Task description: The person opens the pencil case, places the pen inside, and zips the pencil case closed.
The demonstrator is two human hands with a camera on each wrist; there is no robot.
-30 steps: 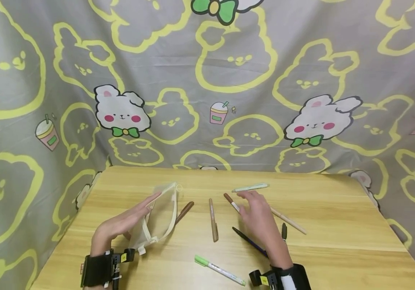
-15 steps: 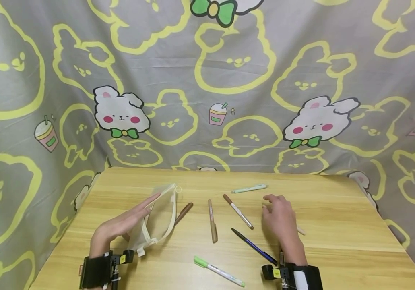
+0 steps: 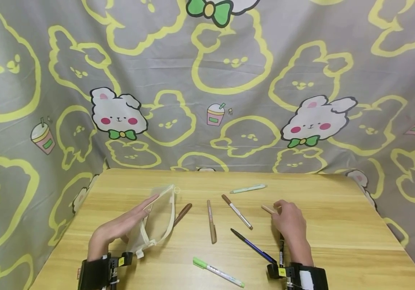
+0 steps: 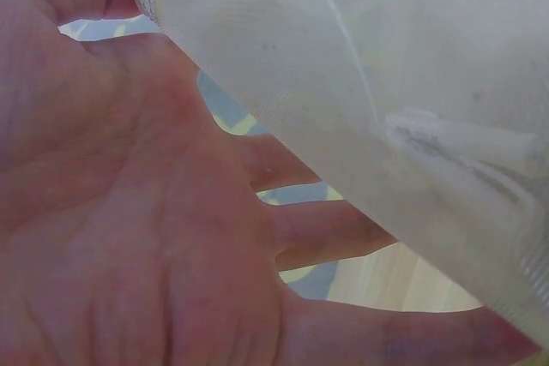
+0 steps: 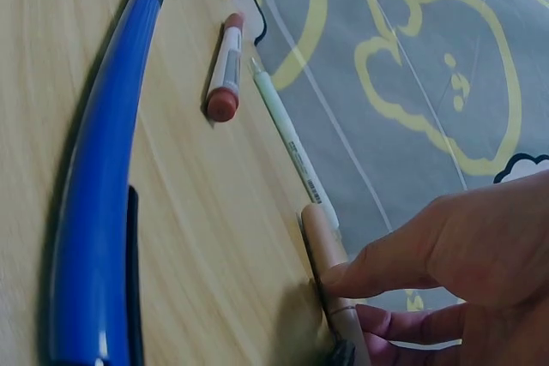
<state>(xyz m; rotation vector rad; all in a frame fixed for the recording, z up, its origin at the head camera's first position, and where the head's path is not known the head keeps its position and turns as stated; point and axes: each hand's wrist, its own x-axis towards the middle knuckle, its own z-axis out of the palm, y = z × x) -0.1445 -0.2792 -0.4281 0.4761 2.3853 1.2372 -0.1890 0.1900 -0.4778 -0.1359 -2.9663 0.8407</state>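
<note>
Two hands in play over the wooden table [image 3: 323,201], and the right hand [image 3: 290,219] has its grip on a beige pen [image 3: 267,209]! Thumb on the near side, fingers behind, one end poking out past them, all on the right part of the table; whether the pen is clear of the wood, I cannot tell. Over to the left hand [image 3: 120,225]: nothing clenched there, the fingers lie straight against a clear pouch [image 3: 173,211], which stands tilted on the table's left, its pale-trimmed mouth gaping. Through its cloudy plastic shows a pale shape [image 4: 463,147], too blurred to name.

Now the field between them! A brown pen [image 3: 183,213] sits right by the pouch, its lower end hidden at the rim. Next a tan pen [image 3: 212,221], then a white-and-brown pen [image 3: 237,212], with a pale green pen [image 3: 248,189] behind. Nearer, a blue pen [image 3: 252,245] slants toward the right wrist, a dark pen [image 3: 281,249] lies beside that forearm, and a green-capped pen [image 3: 219,272] holds the front. Patterned grey cloth [image 3: 178,72] hangs all round.
</note>
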